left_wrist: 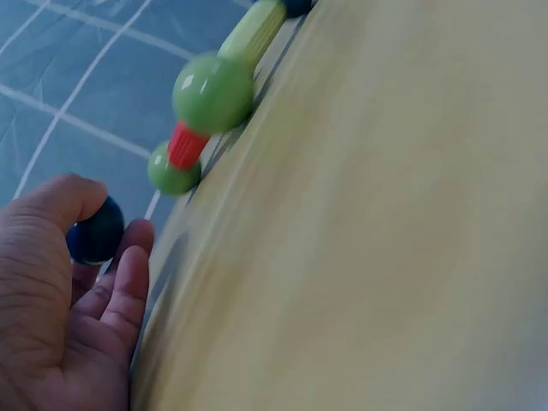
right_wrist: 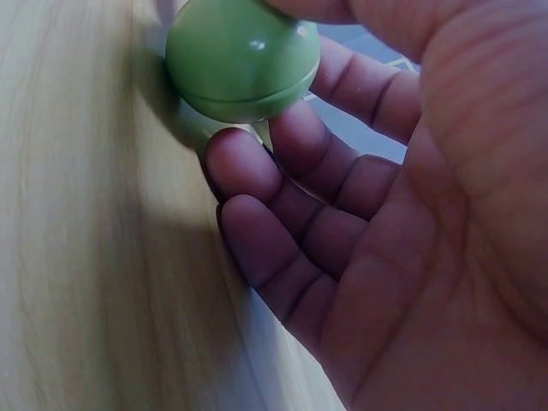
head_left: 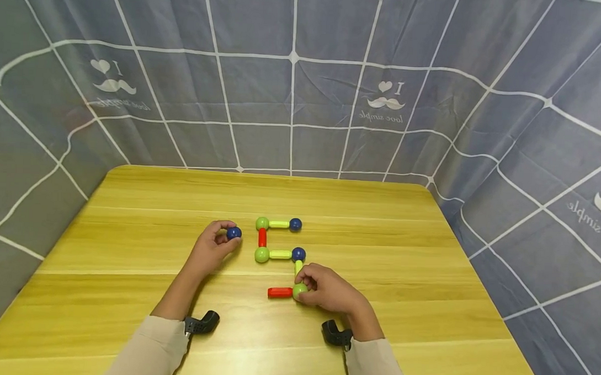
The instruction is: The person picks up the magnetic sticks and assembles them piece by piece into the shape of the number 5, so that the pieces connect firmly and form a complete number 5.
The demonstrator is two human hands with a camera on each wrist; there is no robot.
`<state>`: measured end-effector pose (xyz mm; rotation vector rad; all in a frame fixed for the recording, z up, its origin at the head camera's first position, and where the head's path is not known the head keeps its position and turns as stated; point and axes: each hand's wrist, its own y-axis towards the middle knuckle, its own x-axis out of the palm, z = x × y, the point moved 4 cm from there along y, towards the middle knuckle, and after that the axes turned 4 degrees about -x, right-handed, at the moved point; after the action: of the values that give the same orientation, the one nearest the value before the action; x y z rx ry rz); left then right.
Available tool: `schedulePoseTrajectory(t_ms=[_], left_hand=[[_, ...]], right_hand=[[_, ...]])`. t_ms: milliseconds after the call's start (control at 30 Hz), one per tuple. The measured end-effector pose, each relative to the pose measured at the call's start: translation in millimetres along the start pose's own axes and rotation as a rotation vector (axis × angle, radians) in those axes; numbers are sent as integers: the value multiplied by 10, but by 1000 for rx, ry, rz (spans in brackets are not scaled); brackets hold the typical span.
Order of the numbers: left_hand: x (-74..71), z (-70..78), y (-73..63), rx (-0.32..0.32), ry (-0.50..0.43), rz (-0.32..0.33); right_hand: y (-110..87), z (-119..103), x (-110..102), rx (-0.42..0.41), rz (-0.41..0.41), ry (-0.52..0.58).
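Note:
My left hand (head_left: 214, 245) pinches a dark blue ball (head_left: 234, 232) between thumb and fingers, left of a chain of balls and rods. With my right hand (head_left: 327, 288) I grip a green ball (right_wrist: 244, 60) at the chain's near end; a red rod (head_left: 279, 292) points left from it. A yellow-green rod (head_left: 299, 267) runs from there up to a blue ball (head_left: 298, 254). Another yellow-green rod (head_left: 280, 254) joins that ball to a green ball (head_left: 261, 255). Beyond it come a red rod (head_left: 262, 237), a green ball (head_left: 262, 223), a yellow-green rod (head_left: 279, 224) and a blue ball (head_left: 295, 225).
The chain lies on a wooden table (head_left: 378, 229) with yellow planks. Grey curtains (head_left: 264, 92) with white grid lines hang behind it and along both sides. A black wrist device (head_left: 202, 322) is strapped by my left sleeve, another black device (head_left: 336, 333) by my right.

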<state>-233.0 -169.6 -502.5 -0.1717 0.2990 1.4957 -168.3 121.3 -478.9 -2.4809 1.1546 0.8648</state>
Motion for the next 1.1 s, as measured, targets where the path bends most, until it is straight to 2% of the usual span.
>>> schedulePoseTrajectory(t_ms=[100,200,333,433,633,733,1033,1100], left_hand=[[93,28,-129,41,34,-41],[146,46,-258,60,73,-53],[192,57,-402,73,74,-79],[242,78,-478,111,65,-121],[353,159,-583,217,89,-212],[395,193,-624,250,110,-256],[462,254,-683,289,123,-394],[459,357,-716,299,128,-406]], right_hand=[[-5,8,-1,9,3,8],[-3,8,0,12,5,24],[2,11,9,16,-4,32],[2,9,2,18,-5,20],[9,-13,-14,18,-1,20],[8,-18,2,19,-7,26],[2,-13,13,24,1,20],[5,-7,15,27,0,18]])
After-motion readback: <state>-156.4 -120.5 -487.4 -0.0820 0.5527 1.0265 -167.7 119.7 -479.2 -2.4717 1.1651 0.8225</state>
